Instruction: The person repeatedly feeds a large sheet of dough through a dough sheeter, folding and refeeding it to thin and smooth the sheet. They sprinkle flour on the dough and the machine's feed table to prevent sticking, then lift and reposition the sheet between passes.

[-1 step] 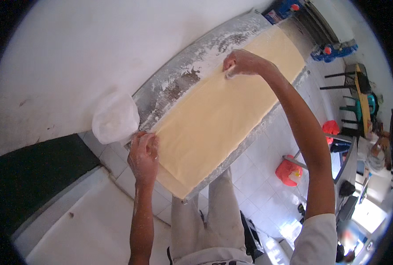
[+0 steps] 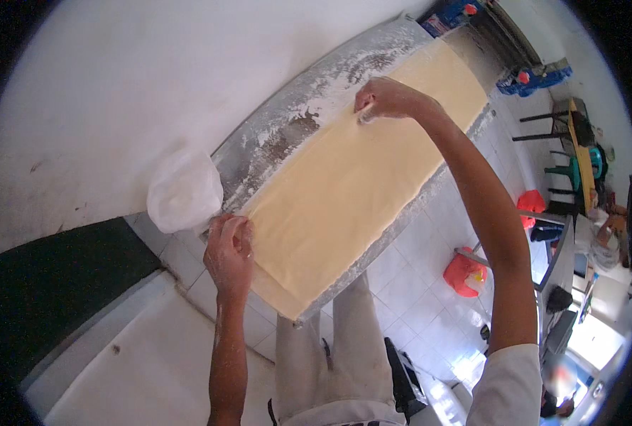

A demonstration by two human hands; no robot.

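A long, pale yellow sheet of dough (image 2: 351, 184) lies flat along a floured metal table (image 2: 373, 60). At its near left corner, my left hand (image 2: 229, 248) has its fingers curled closed on the dough's edge. My right hand (image 2: 390, 99) reaches across the sheet to its far long edge, where the fingers pinch the rim. The dough hangs slightly over the table's near end. A white plastic bag (image 2: 184, 190) with contents I cannot make out sits by the table's left corner, close to my left hand.
A white wall (image 2: 153, 85) runs along the table's far side. Red bags (image 2: 465, 272) hang by a metal-framed table on the right. Chairs (image 2: 561, 170) stand at the far right. Blue packages (image 2: 536, 79) are near the table's far end.
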